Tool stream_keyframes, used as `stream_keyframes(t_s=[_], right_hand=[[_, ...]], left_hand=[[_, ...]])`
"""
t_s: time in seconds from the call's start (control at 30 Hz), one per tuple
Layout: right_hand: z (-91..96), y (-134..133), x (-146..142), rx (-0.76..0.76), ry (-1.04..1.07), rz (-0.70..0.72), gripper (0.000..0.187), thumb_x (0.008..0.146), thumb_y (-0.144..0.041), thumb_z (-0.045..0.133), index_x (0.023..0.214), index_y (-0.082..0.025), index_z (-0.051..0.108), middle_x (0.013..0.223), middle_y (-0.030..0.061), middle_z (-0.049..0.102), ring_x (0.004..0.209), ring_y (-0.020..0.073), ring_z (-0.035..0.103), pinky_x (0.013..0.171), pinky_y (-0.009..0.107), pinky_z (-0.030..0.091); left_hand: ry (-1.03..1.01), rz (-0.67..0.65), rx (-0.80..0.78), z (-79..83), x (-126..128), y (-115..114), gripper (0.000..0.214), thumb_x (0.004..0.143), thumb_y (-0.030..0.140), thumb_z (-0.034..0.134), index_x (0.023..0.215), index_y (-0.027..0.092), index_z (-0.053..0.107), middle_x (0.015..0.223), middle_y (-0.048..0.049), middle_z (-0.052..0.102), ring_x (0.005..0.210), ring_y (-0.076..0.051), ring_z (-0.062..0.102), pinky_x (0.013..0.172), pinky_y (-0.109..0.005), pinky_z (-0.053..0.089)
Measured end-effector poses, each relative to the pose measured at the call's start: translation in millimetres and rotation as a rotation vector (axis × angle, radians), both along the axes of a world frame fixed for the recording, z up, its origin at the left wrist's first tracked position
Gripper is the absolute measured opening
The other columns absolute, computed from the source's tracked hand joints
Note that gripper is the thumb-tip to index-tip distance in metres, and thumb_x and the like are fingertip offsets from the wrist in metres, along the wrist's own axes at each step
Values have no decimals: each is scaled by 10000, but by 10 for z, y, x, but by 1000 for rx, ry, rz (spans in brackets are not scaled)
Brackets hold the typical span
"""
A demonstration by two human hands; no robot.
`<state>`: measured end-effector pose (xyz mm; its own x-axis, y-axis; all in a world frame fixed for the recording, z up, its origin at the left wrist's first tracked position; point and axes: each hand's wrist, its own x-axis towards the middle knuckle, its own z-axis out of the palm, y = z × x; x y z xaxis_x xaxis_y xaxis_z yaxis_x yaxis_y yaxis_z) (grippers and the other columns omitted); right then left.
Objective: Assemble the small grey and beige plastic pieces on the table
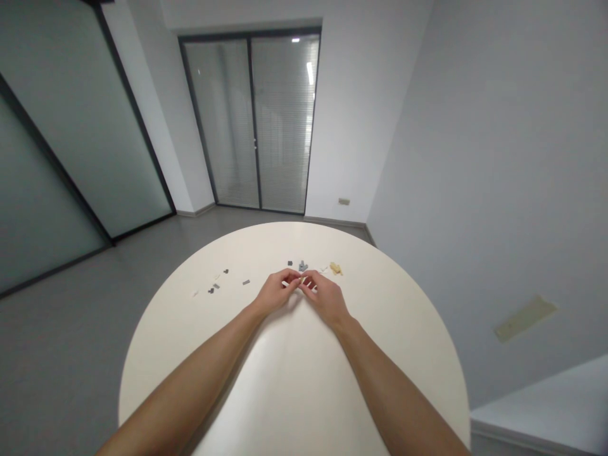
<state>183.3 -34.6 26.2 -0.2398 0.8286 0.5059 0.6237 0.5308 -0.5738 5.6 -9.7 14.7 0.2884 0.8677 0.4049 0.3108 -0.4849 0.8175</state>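
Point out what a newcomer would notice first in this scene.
The person's bare left hand and right hand meet near the far side of a large round white table, pinching a small pale piece between them. Just beyond the hands, small grey and tan toy bricks lie scattered in a loose row. Past the table, a tall glass double door with slatted blinds stands in the far wall.
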Motion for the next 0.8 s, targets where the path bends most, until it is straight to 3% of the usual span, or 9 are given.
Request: stream_keyframes(t_s=[0.17,0.8], right_hand=[[-16,15,15,-17,9,-42,210,909,-353,592,1096,-259,611,884,-1,706,785,158,663,739,281,495],[-11,13,13,-24,2,-47,201,907,-358,602,1084,-262,605,876,-8,698,788,157,655,723,271,483]], left_hand=[[43,-25,5,37,11,-24,293,911,362,496,929,165,711,929,-69,739,833,-184,647,756,-292,507],[59,10,12,73,8,-53,255,907,322,493,875,163,690,872,-53,720,803,-170,629,715,-266,478]])
